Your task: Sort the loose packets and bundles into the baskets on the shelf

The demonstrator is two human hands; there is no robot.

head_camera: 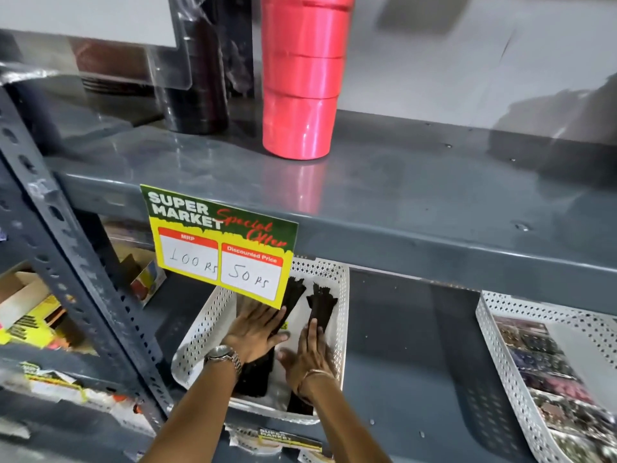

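A white perforated basket [340,295] stands on the lower grey shelf and holds two long black bundles. My left hand [253,332], with a metal watch on the wrist, lies flat with spread fingers on the left black bundle [293,295]. Beside it, my right hand [309,355] presses flat on the right black bundle [320,309], its fingers pointing to the back of the basket. Neither hand is closed around anything. A second white basket [490,325] at the right holds several colourful packets [547,369].
A yellow-green price sign [220,242] hangs from the upper shelf edge over the basket's back left. On the upper shelf stand stacked red tape rolls [300,81] and dark rolls [197,81]. A slotted steel upright [83,279] rises at left, with boxes and packets beyond it.
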